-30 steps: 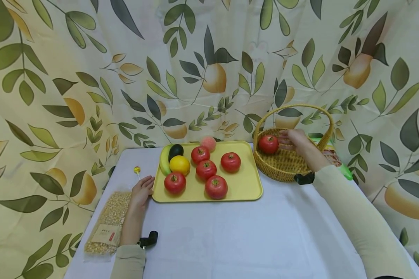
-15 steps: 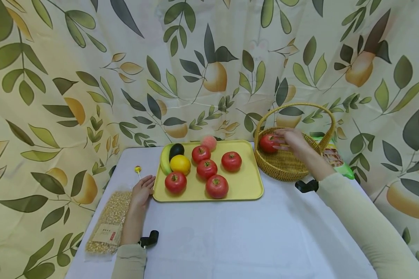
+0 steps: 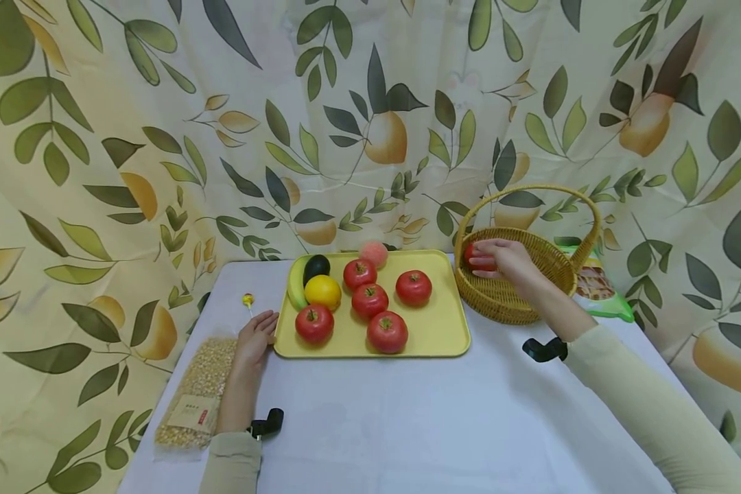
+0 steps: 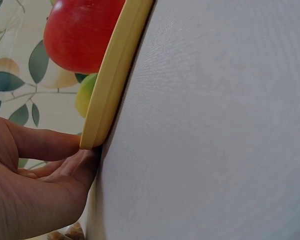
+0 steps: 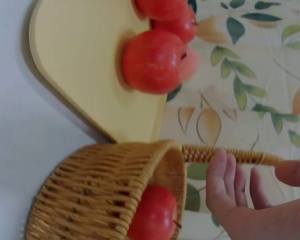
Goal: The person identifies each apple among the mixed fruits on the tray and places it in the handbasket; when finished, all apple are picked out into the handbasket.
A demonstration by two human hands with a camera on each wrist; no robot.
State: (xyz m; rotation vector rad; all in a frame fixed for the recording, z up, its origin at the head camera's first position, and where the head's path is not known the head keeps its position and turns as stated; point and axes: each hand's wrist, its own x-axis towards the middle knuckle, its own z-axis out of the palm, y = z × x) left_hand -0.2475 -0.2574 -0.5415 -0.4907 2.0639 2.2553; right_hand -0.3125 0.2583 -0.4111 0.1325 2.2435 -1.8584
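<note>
My left hand (image 3: 256,339) is at the left edge of a yellow tray (image 3: 435,333). In the left wrist view its thumb and fingers (image 4: 50,144) pinch the tray's rim. On the tray lie several red apples (image 3: 387,332), a lemon (image 3: 323,293), a banana (image 3: 297,284), a dark green avocado (image 3: 316,266) and a pink peach (image 3: 373,254). My right hand (image 3: 505,259) hovers over a wicker basket (image 3: 500,309), fingers spread apart and holding nothing. Inside the basket sits one apple (image 5: 154,212), partly covered by that hand in the head view.
A bag of pale kernels (image 3: 200,384) lies left of my left arm, with a yellow lollipop (image 3: 248,300) beyond it. Behind the basket's right side is a green and white packet (image 3: 595,281). The basket's tall handle (image 3: 534,187) arches above it. A patterned curtain stands behind the table.
My right hand has shifted left from beside the apple in the basket to over it, hiding more of it. The left hand stays at the tray, and the head view has shifted slightly.
</note>
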